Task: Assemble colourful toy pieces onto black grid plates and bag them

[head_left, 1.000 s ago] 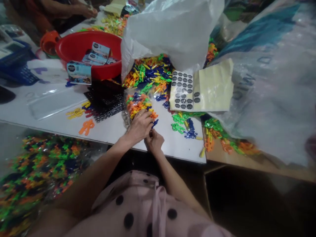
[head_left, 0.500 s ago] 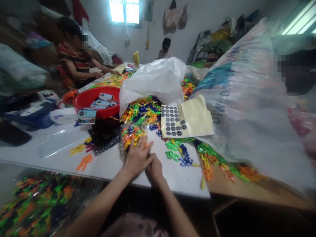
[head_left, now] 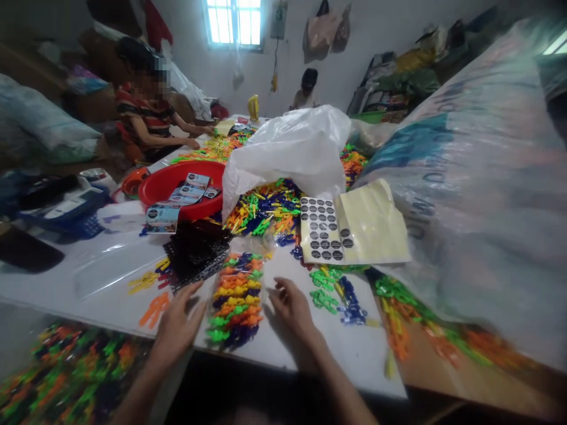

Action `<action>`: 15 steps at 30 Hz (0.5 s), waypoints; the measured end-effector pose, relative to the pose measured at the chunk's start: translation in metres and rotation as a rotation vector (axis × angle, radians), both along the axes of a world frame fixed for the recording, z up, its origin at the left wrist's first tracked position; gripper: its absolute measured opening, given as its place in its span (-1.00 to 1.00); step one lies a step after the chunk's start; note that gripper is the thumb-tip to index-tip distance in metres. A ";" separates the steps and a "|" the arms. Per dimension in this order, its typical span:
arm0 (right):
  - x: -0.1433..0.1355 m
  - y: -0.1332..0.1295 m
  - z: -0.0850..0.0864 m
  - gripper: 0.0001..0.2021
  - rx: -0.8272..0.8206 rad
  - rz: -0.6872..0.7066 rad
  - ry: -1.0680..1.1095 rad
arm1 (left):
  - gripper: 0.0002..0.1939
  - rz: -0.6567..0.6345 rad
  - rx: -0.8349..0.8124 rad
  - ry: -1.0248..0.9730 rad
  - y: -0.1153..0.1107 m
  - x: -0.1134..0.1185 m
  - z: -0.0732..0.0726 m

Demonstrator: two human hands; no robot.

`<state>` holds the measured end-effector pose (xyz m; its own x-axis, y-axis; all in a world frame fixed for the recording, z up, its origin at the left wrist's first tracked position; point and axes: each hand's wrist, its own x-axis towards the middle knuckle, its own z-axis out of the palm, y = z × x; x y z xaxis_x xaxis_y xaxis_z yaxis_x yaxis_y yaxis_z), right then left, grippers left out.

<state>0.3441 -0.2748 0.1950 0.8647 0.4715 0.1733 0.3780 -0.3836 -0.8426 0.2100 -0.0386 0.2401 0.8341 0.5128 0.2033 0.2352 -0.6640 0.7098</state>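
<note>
A clear bag packed with rows of colourful plastic pieces (head_left: 237,298) lies flat near the table's front edge, between my hands. On its left is my left hand (head_left: 181,319), fingers apart and holding nothing. My right hand (head_left: 290,304) hovers on the other side, its fingers loosely curved and parted, with nothing in them. Beyond the bag, a heap of loose pieces (head_left: 266,206) spills from a white sack (head_left: 287,141). A sheet of round black stickers (head_left: 319,230) rests to the right, above small groups of green pieces (head_left: 323,289) and blue pieces (head_left: 352,301).
Printed cards lie in and over a red basin (head_left: 153,183); dark perforated sheets (head_left: 195,248) are in front. A blue basket (head_left: 75,218) stands at left. A large full sack (head_left: 465,195) leans at right. One person (head_left: 150,124) sits at back left, another (head_left: 305,91) farther back.
Both hands have come off the bag and moved apart, one to each side. The bag now lies flat and fully visible. The camera view has shifted slightly.
</note>
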 end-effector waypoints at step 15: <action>-0.028 0.013 0.016 -0.81 0.041 -0.020 -0.313 | -0.80 -0.058 -0.164 -0.058 -0.005 0.009 -0.032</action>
